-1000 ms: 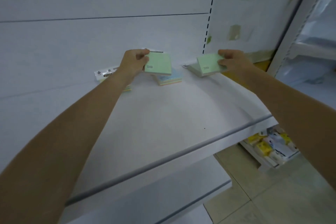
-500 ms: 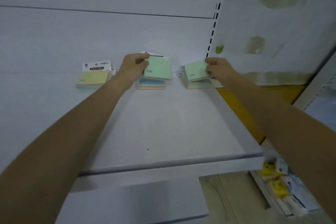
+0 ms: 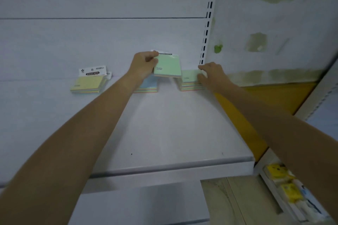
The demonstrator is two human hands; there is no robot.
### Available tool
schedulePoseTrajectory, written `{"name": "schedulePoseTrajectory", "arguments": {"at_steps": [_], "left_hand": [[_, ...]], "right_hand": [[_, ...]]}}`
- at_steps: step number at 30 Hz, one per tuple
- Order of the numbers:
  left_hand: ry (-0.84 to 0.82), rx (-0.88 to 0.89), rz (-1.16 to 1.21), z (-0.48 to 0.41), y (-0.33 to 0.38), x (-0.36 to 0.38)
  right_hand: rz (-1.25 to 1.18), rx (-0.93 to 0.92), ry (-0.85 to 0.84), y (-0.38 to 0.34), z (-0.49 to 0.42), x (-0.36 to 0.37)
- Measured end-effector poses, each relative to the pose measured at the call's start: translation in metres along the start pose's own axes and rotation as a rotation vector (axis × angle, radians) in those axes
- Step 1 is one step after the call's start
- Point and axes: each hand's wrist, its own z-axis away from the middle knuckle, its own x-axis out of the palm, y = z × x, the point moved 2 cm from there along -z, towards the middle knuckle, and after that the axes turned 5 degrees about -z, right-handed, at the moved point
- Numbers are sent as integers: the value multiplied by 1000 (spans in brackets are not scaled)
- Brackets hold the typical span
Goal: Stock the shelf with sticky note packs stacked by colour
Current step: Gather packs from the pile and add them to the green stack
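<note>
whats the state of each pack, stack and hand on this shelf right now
left hand: grips the green pack by its left edge
green pack: held up, tilted, above the blue stack
right hand: pinches the right edge of the green stack
green stack: flat on the shelf, at its right end
blue stack: flat on the shelf, partly behind the left hand
yellow stack: flat on the shelf, untouched

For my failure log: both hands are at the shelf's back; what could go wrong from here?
The green-topped sticky note pack in the left hand hangs over the blue-topped stack; set down there, colours mix. The right hand on the green-topped stack could nudge it askew.
</note>
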Motion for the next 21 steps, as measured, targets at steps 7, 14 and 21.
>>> {"name": "schedulePoseTrajectory", "arguments": {"at_steps": [7,14,21], "left_hand": [[-61,-15,-45,-9,7,38],[-83,201,-686,-5,2,65],[-254,196,-876,5,0,71]], "right_hand": [[142,-56,18,18,23,-8],[179,-20,-64,33,34,-15],[214,-50,-82,38,32,-14]]}}
